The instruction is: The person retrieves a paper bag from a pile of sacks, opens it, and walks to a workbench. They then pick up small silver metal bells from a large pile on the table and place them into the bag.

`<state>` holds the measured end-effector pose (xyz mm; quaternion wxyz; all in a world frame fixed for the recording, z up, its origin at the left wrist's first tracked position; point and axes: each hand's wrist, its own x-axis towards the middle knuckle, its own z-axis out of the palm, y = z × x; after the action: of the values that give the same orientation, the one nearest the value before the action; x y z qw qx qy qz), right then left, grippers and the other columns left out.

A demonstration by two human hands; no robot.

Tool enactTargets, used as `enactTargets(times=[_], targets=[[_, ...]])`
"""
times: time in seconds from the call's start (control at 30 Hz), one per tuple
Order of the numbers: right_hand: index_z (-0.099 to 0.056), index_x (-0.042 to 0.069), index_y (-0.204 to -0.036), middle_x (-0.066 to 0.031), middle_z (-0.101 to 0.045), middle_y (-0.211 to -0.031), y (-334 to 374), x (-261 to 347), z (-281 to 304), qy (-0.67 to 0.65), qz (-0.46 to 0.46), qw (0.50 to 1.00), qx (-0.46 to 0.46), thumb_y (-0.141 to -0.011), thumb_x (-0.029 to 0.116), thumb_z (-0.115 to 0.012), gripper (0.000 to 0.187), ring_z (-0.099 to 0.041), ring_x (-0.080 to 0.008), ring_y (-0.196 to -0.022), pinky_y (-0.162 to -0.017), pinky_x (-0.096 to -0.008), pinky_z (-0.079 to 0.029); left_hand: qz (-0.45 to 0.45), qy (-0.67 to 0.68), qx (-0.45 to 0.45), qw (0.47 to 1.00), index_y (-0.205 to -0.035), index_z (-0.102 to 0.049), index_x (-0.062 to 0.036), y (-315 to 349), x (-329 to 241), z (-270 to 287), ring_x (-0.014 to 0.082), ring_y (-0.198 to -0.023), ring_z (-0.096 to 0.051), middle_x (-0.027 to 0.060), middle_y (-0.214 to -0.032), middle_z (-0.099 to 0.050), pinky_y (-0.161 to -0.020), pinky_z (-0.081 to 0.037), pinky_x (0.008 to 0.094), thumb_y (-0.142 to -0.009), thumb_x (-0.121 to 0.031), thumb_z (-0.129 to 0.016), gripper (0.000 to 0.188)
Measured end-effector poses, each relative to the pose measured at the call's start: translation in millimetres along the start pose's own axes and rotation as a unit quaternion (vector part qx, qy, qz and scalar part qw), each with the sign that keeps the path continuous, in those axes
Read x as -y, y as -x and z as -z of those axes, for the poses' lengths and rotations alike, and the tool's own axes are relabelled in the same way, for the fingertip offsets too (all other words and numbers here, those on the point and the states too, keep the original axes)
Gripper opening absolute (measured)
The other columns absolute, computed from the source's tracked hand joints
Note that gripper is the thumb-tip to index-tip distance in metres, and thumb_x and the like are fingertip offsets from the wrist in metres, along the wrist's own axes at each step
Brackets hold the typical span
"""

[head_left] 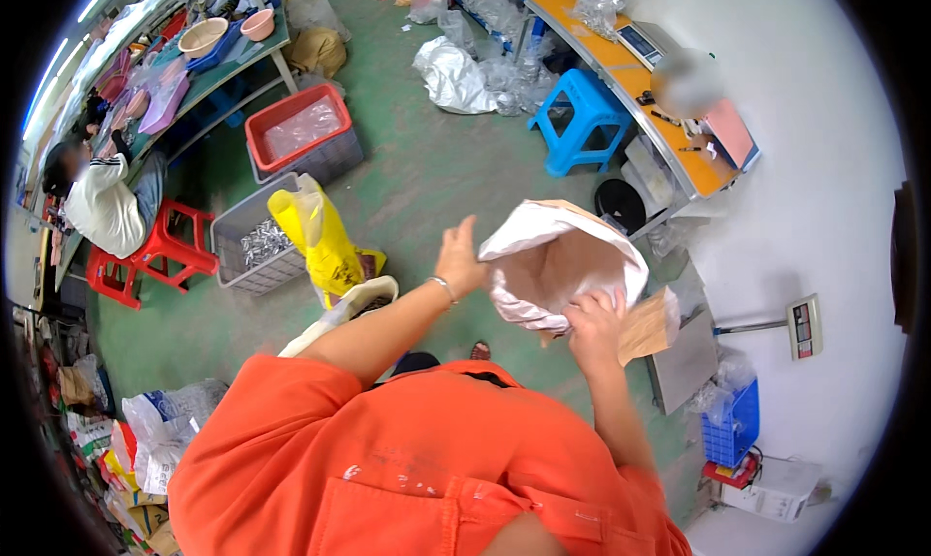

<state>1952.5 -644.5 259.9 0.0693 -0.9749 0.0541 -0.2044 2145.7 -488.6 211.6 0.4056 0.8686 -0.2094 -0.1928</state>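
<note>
A paper sack [567, 265], white inside with brown paper outside, is held up in front of me with its round mouth facing up. My right hand [596, 328] grips the near rim, fingers over the edge. My left hand [460, 255] is at the sack's left side with the thumb raised and apart from it; some of its fingers are hidden. A brown paper flap [648, 329] sticks out beside my right hand. Inside, the sack's bottom is in shadow, and I make out no contents.
To the left stand a yellow plastic bag [330, 241], a grey crate [254, 283] of small metal parts and a red tub [298, 125]. A person [112, 197] sits by a long workbench. At right are a blue stool [582, 120], an orange-topped desk [621, 66] and a platform scale [682, 362].
</note>
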Motion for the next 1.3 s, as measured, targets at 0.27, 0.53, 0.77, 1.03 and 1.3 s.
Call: enactTargets(times=[0.27,0.53,0.77,1.03,1.3], targets=[[-0.056,0.012,-0.064,-0.0014,-0.059,-0.097,-154,-65,-25,-0.049,0.260,0.961,0.086,-0.063,0.011,-0.058,0.003,-0.051,-0.0227,-0.104,-0.098,-0.0525,-0.025,-0.058,-0.074,-0.077,0.993,-0.127,-0.037,-0.0072,-92,-17,48,0.0352,-0.099,-0.055,0.0203,-0.106,-0.055,-0.081,-0.046,0.0425,-0.066,-0.029,-0.071,0.073],[-0.054,0.012,-0.111,-0.0121,-0.046,-0.124,-307,-81,-99,0.003,0.267,0.945,0.190,-0.068,-0.002,-0.056,0.045,-0.037,-0.0310,-0.122,-0.100,-0.0575,-0.020,-0.029,-0.090,-0.161,0.982,-0.101,-0.048,-0.0012,-237,17,105,0.0424,-0.077,-0.059,0.0263,-0.079,-0.060,-0.069,-0.047,0.0490,-0.078,-0.015,-0.054,0.027],[-0.048,0.013,-0.122,-0.0112,-0.046,-0.126,-372,-90,-199,0.000,0.224,0.944,0.244,-0.057,0.008,-0.075,0.070,-0.032,-0.0304,-0.126,-0.102,-0.0602,-0.014,-0.049,-0.023,-0.224,0.973,-0.114,-0.051,-0.0031,-352,14,171,0.0406,-0.084,-0.059,0.0251,-0.087,-0.061,-0.075,-0.046,0.0437,-0.078,-0.008,-0.054,0.036],[-0.059,0.011,-0.099,-0.0095,-0.052,-0.117,-526,-142,-252,-0.055,0.156,0.978,0.128,-0.064,0.009,-0.069,0.036,-0.041,-0.0286,-0.118,-0.101,-0.0563,-0.018,0.018,0.116,-0.326,0.938,-0.111,-0.058,-0.0098,-490,39,221,0.0299,-0.086,-0.062,0.0208,-0.094,-0.062,-0.077,-0.047,0.0319,-0.079,-0.006,-0.053,0.032],[-0.021,0.004,-0.135,-0.0206,-0.034,-0.132,-698,-214,-300,-0.540,-0.204,0.805,0.133,-0.075,0.028,-0.071,0.082,-0.047,-0.0298,-0.111,-0.086,-0.0387,-0.044,0.069,0.249,-0.391,0.883,-0.109,-0.056,0.0009,-615,40,244,0.0153,-0.084,-0.059,0.0115,-0.092,-0.063,-0.075,-0.046,0.0278,-0.084,-0.008,-0.053,0.027]])
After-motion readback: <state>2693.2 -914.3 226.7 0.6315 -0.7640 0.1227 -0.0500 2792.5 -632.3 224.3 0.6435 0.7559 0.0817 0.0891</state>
